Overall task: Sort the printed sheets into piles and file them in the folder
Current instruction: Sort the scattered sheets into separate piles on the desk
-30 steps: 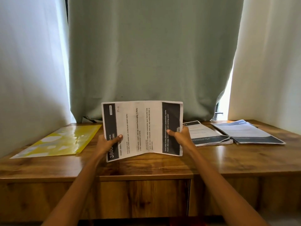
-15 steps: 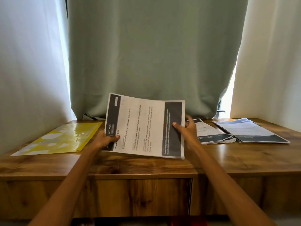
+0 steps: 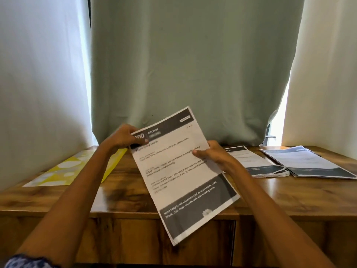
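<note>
I hold a printed sheet [image 3: 179, 175] with dark grey bands at its top and bottom in the air above the wooden desk [image 3: 289, 198], tilted so its header points up and right. My left hand [image 3: 121, 138] pinches the sheet's top left corner. On the sheet's right edge, my right hand [image 3: 214, 154] grips at mid height. A yellow folder [image 3: 63, 171] lies flat at the desk's left. Two piles of printed sheets lie at the right: a nearer pile [image 3: 255, 163] just beyond my right hand and a farther pile [image 3: 307, 161].
A grey-green curtain [image 3: 183, 64] hangs behind the desk, with white curtains [image 3: 38, 84] on both sides. The desk's front edge runs below the held sheet, with a drawer front [image 3: 135, 238] under it.
The sheet has turned from sideways to nearly upright and come closer to me. My left hand rose to its top corner; my right hand stayed on the right edge.
</note>
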